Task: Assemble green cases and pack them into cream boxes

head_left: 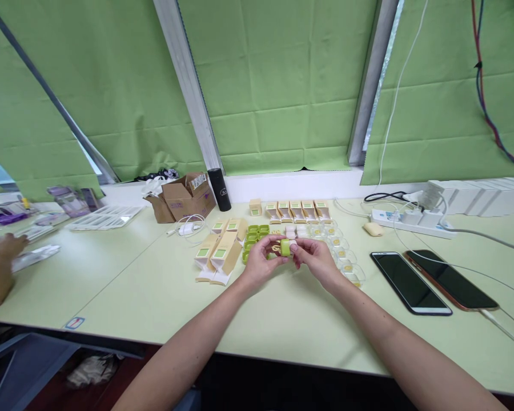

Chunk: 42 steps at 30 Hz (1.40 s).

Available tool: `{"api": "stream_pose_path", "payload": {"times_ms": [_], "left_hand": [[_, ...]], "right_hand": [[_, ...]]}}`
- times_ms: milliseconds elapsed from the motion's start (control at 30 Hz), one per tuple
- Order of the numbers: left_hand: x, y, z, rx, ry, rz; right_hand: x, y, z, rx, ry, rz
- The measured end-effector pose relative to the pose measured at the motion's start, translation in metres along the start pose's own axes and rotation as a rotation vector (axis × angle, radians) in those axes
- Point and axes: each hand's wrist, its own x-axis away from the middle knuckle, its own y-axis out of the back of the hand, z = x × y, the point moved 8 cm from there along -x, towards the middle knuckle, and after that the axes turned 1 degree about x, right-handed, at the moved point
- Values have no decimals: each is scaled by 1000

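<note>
Above the middle of the table, my left hand [260,261] is closed, its thumb and fingers pinching a small green plastic box [285,247]. My right hand [319,258] is also closed, fingertips on a whitish part at the right end of that box. Several more green boxes [252,229] stand in rows just behind my left hand. Pale pink blocks [290,229] lie beyond my fingers, beside small cream pieces that my hands partly hide. Clear plastic covers [339,242] with yellow marks are lined up behind and right of my right hand.
Beige cartons with green windows [226,251] lie left of my hands; more cartons [296,211] line the back. A cardboard box [187,197] and black bottle [219,189] stand rear left. Two phones [411,285], cables and a power strip [411,221] occupy the right. Another person's hand [0,268] is far left.
</note>
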Motion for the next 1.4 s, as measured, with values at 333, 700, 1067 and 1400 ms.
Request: {"api": "stream_pose_path", "payload": {"times_ms": [333, 700, 1067, 1400], "left_hand": [[1, -2, 6, 23, -18, 4], [19, -13, -21, -281, -216, -56], [16, -10, -14, -219, -182, -70], [6, -15, -1, 103, -28, 17]], "right_hand": [[1, 1, -3, -57, 22, -85], [3, 2, -8, -68, 72, -138], [8, -4, -5, 29, 107, -117], [26, -9, 37, 921, 610, -176]]}}
